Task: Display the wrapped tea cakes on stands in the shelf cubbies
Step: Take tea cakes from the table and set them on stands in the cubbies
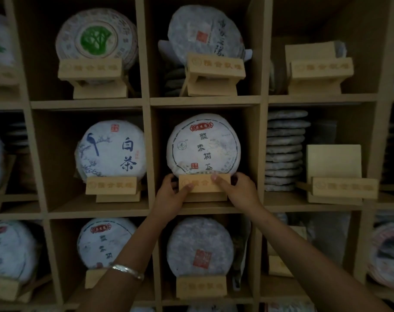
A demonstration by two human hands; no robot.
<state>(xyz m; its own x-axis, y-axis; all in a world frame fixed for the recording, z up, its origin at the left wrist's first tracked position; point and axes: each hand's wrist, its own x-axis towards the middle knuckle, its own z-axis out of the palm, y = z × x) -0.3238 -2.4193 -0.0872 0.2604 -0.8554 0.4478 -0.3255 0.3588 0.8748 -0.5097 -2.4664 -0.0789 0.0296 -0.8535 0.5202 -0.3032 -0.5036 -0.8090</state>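
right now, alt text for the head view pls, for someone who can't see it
Both hands, left hand and right hand, grip a wooden stand holding a wrapped tea cake in the centre cubby. Neighbouring cubbies show more tea cakes on stands; empty stands sit at right.

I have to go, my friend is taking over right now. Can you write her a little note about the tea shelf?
Left hand and right hand both grip the wooden stand in the middle cubby; the tea cake sits upright on it.
Done: cubbies left, above and below have cakes displayed.
Left: the empty stand in the right cubby, beside a stack of cakes, and the one above it.
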